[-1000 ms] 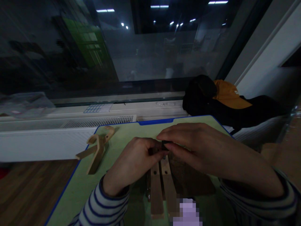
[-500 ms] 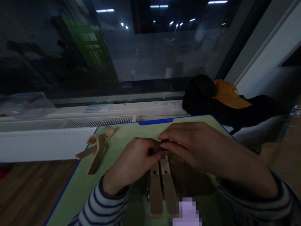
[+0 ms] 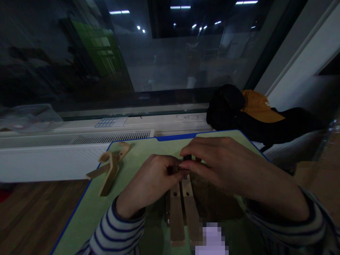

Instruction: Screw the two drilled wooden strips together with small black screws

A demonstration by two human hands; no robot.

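Observation:
Two pale wooden strips with drilled holes, a left strip [image 3: 177,216] and a right strip [image 3: 190,209], lie side by side in front of me. My left hand [image 3: 152,182] closes its thumb and fingers at their far ends, which it partly hides. My right hand [image 3: 215,163] pinches a small dark, knob-like piece [image 3: 187,158] between thumb and fingers, just above the same ends. Its exact kind is too dark to make out. A small shiny metal spot, perhaps a screw [image 3: 185,177], shows on the right strip under the fingers.
A wooden assembly with curved arms [image 3: 111,170] rests at the left of the green, blue-edged table [image 3: 143,148]. A brown board-like surface [image 3: 212,198] lies under my right hand. Beyond are a radiator [image 3: 53,156], a clear plastic box [image 3: 34,118], and an orange cap [image 3: 261,106] on black cloth.
The fingers of my right hand have shifted slightly and opened a little around the dark piece, showing more of it. My left hand and the strips stay almost still.

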